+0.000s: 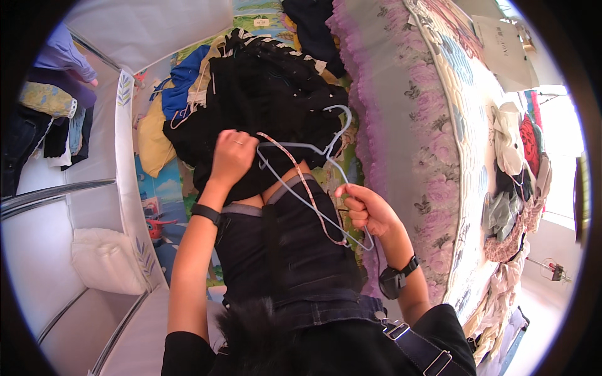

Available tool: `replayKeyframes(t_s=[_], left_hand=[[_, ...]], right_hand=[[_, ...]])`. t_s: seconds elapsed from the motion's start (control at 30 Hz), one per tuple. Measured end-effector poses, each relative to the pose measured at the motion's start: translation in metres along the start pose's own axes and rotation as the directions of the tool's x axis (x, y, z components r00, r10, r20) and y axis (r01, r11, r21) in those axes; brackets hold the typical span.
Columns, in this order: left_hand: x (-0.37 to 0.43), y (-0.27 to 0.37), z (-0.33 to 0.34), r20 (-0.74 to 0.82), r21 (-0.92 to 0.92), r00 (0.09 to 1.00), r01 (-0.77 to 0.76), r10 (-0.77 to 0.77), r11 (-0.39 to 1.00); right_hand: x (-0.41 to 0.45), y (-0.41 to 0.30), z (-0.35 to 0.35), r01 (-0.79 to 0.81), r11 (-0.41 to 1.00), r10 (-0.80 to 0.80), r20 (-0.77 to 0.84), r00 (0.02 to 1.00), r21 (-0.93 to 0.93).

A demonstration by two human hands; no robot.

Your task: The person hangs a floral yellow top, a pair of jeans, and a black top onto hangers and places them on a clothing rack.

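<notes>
My right hand point(371, 211) grips one side of a pale blue clothes hanger point(294, 185). The hanger lies tilted above my thighs, its hook towards the far right. A thin pink patterned strap point(305, 185) hangs in a curve across the hanger, one end close to my left hand point(233, 157). That hand is curled at the near part of a black garment point(263, 108), cloth bunched at its fingers; the fingertips are hidden. The garment spreads over my knees and merges with a dark heap beyond.
Left stands a white fabric wardrobe with a metal rail point(61, 191), hanging clothes point(61, 101) and a folded white item point(108, 258). Blue point(181, 82) and yellow cloth point(155, 136) lie on a printed play mat point(162, 188). A bed with a purple frilled skirt point(400, 141) borders the right.
</notes>
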State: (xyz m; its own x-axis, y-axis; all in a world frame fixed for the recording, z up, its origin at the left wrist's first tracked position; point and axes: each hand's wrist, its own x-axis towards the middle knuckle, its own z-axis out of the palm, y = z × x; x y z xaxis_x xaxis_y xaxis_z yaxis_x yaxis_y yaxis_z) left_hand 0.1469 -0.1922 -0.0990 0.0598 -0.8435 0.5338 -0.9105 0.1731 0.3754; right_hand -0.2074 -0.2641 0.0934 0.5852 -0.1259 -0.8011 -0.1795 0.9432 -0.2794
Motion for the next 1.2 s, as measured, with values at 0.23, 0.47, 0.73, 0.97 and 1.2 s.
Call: replayKeyframes(t_s=[0.23, 0.47, 0.73, 0.97, 1.2], left_hand=[[-0.067, -0.053, 0.002, -0.086, 0.083, 0.85, 0.526, -0.52, 0.846], [-0.05, 0.025, 0.016, 0.296, -0.155, 0.935, 0.248, -0.195, 0.956], [-0.077, 0.004, 0.013, 0.355, 0.042, 0.804, 0.495, -0.476, 0.868], [-0.105, -0.004, -0.03, 0.292, 0.095, 0.687, 0.671, -0.665, 0.735], [-0.136, 0.046, -0.064, 0.28, 0.062, 0.751, 0.607, -0.598, 0.792]], right_hand=[[-0.01, -0.013, 0.014, 0.352, 0.934, -0.338, -0.17, 0.926, 0.063], [-0.053, -0.042, 0.031, 0.238, 0.904, -0.208, 0.122, 0.97, -0.354], [-0.08, -0.06, 0.005, 0.562, 0.807, -0.59, -0.287, 0.755, -0.18], [0.032, -0.07, -0.01, 0.564, 0.633, -0.753, -0.253, 0.607, -0.53], [0.242, -0.125, -0.077, 0.09, -0.049, -0.983, 0.064, 0.17, -0.995]])
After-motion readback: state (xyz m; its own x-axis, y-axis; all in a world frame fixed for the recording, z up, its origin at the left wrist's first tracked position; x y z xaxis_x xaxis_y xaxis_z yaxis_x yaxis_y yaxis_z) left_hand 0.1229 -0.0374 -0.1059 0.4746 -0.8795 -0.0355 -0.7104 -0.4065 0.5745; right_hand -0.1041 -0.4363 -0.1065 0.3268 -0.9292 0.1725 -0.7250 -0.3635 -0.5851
